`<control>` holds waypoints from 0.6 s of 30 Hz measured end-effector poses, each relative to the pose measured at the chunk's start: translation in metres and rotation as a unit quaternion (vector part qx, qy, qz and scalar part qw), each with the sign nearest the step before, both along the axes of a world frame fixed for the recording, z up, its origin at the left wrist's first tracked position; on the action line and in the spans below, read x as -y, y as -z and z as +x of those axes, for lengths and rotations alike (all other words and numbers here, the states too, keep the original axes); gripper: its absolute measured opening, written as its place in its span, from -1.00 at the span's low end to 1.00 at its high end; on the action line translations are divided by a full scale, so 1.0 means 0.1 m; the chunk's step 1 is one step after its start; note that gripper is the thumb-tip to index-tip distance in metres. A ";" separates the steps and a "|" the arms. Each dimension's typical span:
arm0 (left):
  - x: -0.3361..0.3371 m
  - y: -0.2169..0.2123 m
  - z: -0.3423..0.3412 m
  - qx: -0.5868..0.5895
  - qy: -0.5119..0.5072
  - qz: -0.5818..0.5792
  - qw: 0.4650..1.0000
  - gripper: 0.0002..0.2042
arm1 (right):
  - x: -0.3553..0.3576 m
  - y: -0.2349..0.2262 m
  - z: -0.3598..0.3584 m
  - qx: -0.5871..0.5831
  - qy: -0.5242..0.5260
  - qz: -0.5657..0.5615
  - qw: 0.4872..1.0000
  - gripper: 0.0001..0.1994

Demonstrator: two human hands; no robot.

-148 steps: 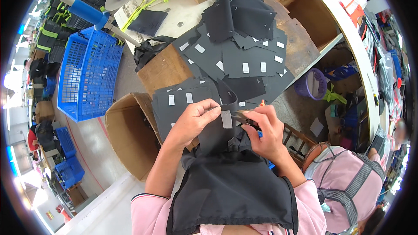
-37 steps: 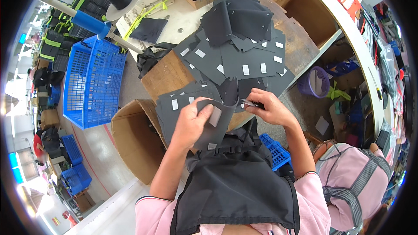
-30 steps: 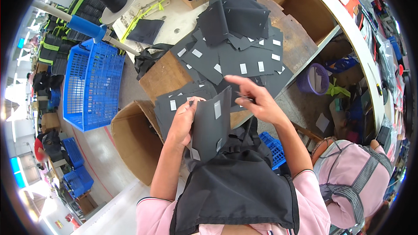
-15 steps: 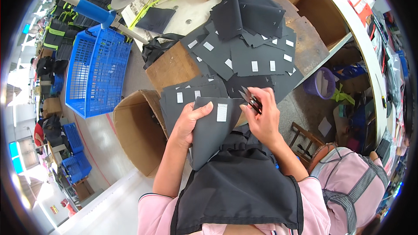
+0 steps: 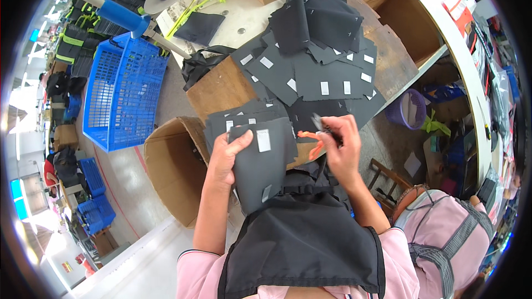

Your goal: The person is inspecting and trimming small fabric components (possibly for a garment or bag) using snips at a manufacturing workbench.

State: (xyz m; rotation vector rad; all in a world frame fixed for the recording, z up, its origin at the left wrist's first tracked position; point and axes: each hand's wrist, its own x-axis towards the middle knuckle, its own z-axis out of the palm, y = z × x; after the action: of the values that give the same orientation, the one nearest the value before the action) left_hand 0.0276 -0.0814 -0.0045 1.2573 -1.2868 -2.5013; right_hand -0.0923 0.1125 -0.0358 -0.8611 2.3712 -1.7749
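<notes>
My left hand [image 5: 228, 158] pinches a dark grey fabric panel [image 5: 252, 166] by its upper edge, thumb on top. The panel carries a white rectangular patch near the top, and a smaller pale patch shows at its lower end. To the right of the panel, my right hand [image 5: 343, 144] is closed around small thread snips [image 5: 317, 120], their metal tip pointing up and left. Something bright orange [image 5: 311, 137] shows beside the snips; I cannot make out its kind. Just beyond my left hand lies a stack of similar panels [image 5: 249, 112] with white patches.
More dark panels [image 5: 327, 72] are heaped on the wooden board [image 5: 219, 88]. An open cardboard box [image 5: 172, 171] stands at left, near a blue plastic crate [image 5: 124, 94]. A purple basket [image 5: 407, 108] is under the table [image 5: 471, 77]. A co-worker in pink [image 5: 443, 232] sits at right.
The held panel has moved left with my left hand and now hangs flatter. My right hand has shifted slightly right, away from the panel, and the orange thing has come into view beside it.
</notes>
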 end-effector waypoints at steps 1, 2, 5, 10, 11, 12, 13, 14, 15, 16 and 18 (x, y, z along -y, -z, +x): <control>0.03 0.02 0.03 -0.005 -0.002 -0.012 1.000 -0.70 | -0.05 -0.03 -0.01 0.083 0.000 -0.011 0.996 -0.74; 0.05 0.04 0.06 -0.010 -0.005 -0.024 1.000 -0.71 | -0.11 0.07 -0.03 0.017 -0.004 0.002 1.000 -0.73; 0.00 0.02 0.07 -0.010 -0.007 -0.051 0.999 -0.74 | -0.01 -0.15 0.10 -0.033 -0.095 0.026 0.995 -0.69; -0.16 -0.08 -0.01 -0.035 -0.015 -0.056 0.998 -0.80 | 0.28 -0.12 0.23 -0.096 -0.121 0.013 0.988 -0.66; -0.18 -0.10 -0.01 -0.038 -0.008 -0.073 0.997 -0.81 | 0.31 -0.11 0.24 -0.112 -0.116 0.018 0.987 -0.66; -0.21 -0.13 -0.01 -0.041 -0.002 -0.089 0.995 -0.82 | 0.33 -0.11 0.25 -0.112 -0.117 0.017 0.987 -0.66; -0.24 -0.18 -0.02 -0.039 -0.003 -0.113 0.993 -0.85 | 0.34 -0.11 0.25 -0.113 -0.111 0.019 0.987 -0.65; -0.25 -0.18 -0.02 -0.039 -0.003 -0.112 0.993 -0.85 | 0.35 -0.10 0.26 -0.113 -0.104 0.022 0.988 -0.65; -0.26 -0.17 -0.01 -0.046 -0.008 -0.107 0.993 -0.85 | 0.36 -0.09 0.26 -0.114 -0.104 0.022 0.988 -0.65; -0.26 -0.17 -0.01 -0.054 -0.012 -0.101 0.993 -0.86 | 0.37 -0.07 0.26 -0.155 -0.091 0.014 0.984 -0.65; -0.28 -0.17 0.00 -0.059 -0.015 -0.103 0.993 -0.86 | 0.36 -0.07 0.27 -0.196 -0.078 0.006 0.977 -0.65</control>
State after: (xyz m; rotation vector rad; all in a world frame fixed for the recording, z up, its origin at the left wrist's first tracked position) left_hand 0.0278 -0.0535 0.0129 1.0588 -1.4428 -2.3121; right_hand -0.0658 0.0767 -0.0291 -1.4713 2.4402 -1.6553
